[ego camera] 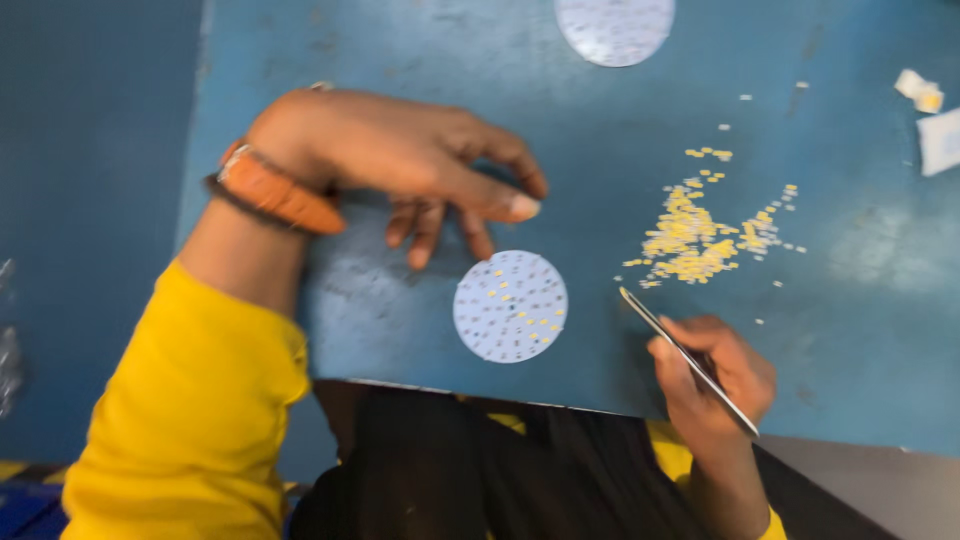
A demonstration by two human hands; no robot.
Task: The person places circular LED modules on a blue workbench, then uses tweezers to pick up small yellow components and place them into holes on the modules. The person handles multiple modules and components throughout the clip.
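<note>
Just below the middle of the frame, a round white circuit board [510,306] dotted with small yellow chips lies flat on the blue desk [860,300]. Directly above it hovers the left hand [400,160], fingers curled, holding nothing, thumb tip near the board's upper edge. Lower right, well apart from the board, the right hand [715,385] is closed on slim metal tweezers [685,358], tips pointing up-left. Above them lies a loose heap of tiny yellow chips [695,235]. Another white disc [614,28] sits at the top edge.

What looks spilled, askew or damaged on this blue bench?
Mainly the small yellow chips: a loose heap with strays scattered across the blue table, not in any tray. The round white board lies flat, only partly filled. No damage shows; the frame is blurred.
</note>
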